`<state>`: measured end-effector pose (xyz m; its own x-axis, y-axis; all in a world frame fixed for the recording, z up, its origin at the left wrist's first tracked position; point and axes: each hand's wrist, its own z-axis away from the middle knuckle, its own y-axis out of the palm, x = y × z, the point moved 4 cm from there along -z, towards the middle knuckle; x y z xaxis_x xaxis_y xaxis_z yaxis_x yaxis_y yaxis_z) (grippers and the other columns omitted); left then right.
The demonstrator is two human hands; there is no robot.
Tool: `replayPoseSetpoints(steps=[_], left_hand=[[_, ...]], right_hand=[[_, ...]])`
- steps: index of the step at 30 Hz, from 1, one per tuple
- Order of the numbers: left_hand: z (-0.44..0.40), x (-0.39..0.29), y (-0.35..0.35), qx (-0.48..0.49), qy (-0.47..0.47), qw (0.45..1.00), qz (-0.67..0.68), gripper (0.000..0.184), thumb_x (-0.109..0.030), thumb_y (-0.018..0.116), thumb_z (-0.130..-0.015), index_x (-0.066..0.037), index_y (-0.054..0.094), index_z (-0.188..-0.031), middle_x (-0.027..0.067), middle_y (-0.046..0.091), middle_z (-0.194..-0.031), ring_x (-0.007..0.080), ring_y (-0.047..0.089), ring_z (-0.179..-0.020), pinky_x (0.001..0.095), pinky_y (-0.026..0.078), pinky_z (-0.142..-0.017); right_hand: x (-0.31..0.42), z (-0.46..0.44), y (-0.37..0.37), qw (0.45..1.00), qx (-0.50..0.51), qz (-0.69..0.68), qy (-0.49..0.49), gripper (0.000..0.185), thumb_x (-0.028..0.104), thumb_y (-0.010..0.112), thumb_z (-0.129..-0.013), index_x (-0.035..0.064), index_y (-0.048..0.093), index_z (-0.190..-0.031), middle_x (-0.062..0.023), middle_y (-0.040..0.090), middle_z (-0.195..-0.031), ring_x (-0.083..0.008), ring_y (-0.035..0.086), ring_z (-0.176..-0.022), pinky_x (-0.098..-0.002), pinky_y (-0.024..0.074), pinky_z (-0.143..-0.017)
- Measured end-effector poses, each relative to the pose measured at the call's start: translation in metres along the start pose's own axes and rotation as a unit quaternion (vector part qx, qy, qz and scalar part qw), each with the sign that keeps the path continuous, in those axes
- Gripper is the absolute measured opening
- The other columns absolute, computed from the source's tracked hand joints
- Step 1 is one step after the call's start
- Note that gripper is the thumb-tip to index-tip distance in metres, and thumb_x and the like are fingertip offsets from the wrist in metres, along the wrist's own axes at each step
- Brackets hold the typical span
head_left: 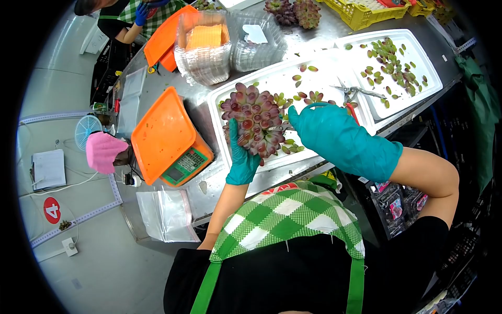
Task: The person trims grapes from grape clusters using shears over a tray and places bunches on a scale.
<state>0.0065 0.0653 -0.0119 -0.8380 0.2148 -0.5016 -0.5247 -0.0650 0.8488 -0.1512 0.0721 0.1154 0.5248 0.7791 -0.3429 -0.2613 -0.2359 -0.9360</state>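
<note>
My left hand (242, 159) is closed around the underside and left side of a large reddish-purple succulent (253, 118), holding it over the white tray (222, 152). The thumb lies along the plant's left edge. At the plant's right side, my right hand (327, 128) is closed on scissors (284, 127). Their metal blades reach in among the leaves, and the handles are mostly hidden by the glove. Both hands wear teal gloves. Loose green and red succulent leaves (293, 148) lie in the tray around the plant.
Pruning shears (353, 93) with a red handle lie by a second white tray (429, 63) of loose leaves. An orange scale (164, 136) stands left, clear plastic boxes (206, 57) behind. Plastic bags (166, 214) lie near the edge. A co-worker's blue-gloved hand (141, 14) shows top left.
</note>
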Motion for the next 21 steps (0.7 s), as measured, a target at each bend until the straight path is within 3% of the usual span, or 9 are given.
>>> replayPoseSetpoints(steps=[6,9,11,13,15,16,20,21], left_hand=[[-0.005,-0.001,0.000,0.036,-0.032,0.998,0.039,0.060,-0.048,0.039,-0.084,-0.011,0.027,-0.130,0.0123,0.035,-0.129,0.0271,0.039,-0.116,0.0439,0.034,-0.097],[-0.007,-0.006,0.004,0.036,-0.008,0.999,0.030,0.060,-0.049,0.039,-0.084,-0.011,0.027,-0.130,0.0122,0.035,-0.130,0.0270,0.038,-0.117,0.0439,0.032,-0.098],[-0.009,-0.006,-0.004,0.012,-0.006,0.999,0.040,0.060,-0.049,0.040,-0.083,-0.011,0.028,-0.130,0.0118,0.034,-0.130,0.0269,0.037,-0.118,0.0435,0.031,-0.099],[-0.011,-0.005,-0.009,0.016,-0.007,0.999,0.050,0.060,-0.048,0.040,-0.084,-0.012,0.028,-0.130,0.0114,0.034,-0.130,0.0269,0.036,-0.118,0.0430,0.030,-0.099],[-0.008,-0.006,0.000,0.007,0.007,0.999,0.032,0.061,-0.048,0.040,-0.083,-0.012,0.028,-0.129,0.0109,0.034,-0.130,0.0270,0.036,-0.118,0.0427,0.030,-0.099],[-0.005,-0.006,0.010,0.000,0.018,1.000,0.008,0.062,-0.049,0.040,-0.082,-0.011,0.028,-0.129,0.0110,0.034,-0.130,0.0274,0.037,-0.117,0.0426,0.031,-0.098],[0.001,-0.002,0.009,-0.011,0.033,0.998,-0.048,0.061,-0.049,0.041,-0.082,-0.011,0.029,-0.128,0.0112,0.036,-0.128,0.0269,0.039,-0.115,0.0404,0.033,-0.097],[0.002,-0.002,0.009,-0.019,0.040,0.997,-0.071,0.061,-0.049,0.041,-0.082,-0.011,0.029,-0.128,0.0113,0.036,-0.128,0.0268,0.039,-0.115,0.0402,0.034,-0.097]], right_hand=[[-0.011,0.011,0.004,0.986,-0.031,-0.157,0.052,0.045,0.012,0.051,-0.074,0.0021,0.043,-0.117,-0.0043,0.048,-0.066,-0.0154,0.053,-0.059,-0.0285,0.0420,-0.044],[-0.013,0.021,0.013,0.980,-0.036,-0.168,0.103,0.049,0.014,0.056,-0.073,0.0064,0.042,-0.119,-0.0056,0.051,-0.071,-0.0175,0.055,-0.063,-0.0295,0.0437,-0.047],[-0.016,0.029,0.021,0.949,-0.092,-0.278,0.119,0.052,0.015,0.060,-0.072,0.0095,0.042,-0.120,-0.0054,0.052,-0.075,-0.0169,0.055,-0.064,-0.0288,0.0445,-0.051],[-0.016,0.030,0.031,0.884,-0.136,-0.418,0.159,0.055,0.016,0.064,-0.071,0.0117,0.042,-0.120,-0.0051,0.053,-0.078,-0.0153,0.055,-0.065,-0.0275,0.0449,-0.055],[-0.006,0.022,0.043,0.767,-0.163,-0.580,0.220,0.057,0.016,0.068,-0.070,0.0128,0.041,-0.121,-0.0047,0.053,-0.081,-0.0128,0.053,-0.067,-0.0254,0.0448,-0.060],[-0.003,0.013,0.050,0.702,-0.160,-0.647,0.249,0.058,0.032,0.071,-0.068,0.0072,0.044,-0.113,-0.0062,0.055,-0.084,-0.0149,0.055,-0.067,-0.0251,0.0461,-0.063],[0.017,-0.013,0.055,0.561,-0.217,-0.744,0.292,0.066,0.025,0.077,-0.062,0.0022,0.042,-0.114,-0.0014,0.046,-0.085,-0.0067,0.044,-0.070,-0.0203,0.0436,-0.064],[0.022,-0.016,0.056,0.587,-0.253,-0.712,0.291,0.067,0.023,0.077,-0.062,0.0026,0.041,-0.114,-0.0007,0.044,-0.084,-0.0065,0.043,-0.070,-0.0197,0.0435,-0.064]])
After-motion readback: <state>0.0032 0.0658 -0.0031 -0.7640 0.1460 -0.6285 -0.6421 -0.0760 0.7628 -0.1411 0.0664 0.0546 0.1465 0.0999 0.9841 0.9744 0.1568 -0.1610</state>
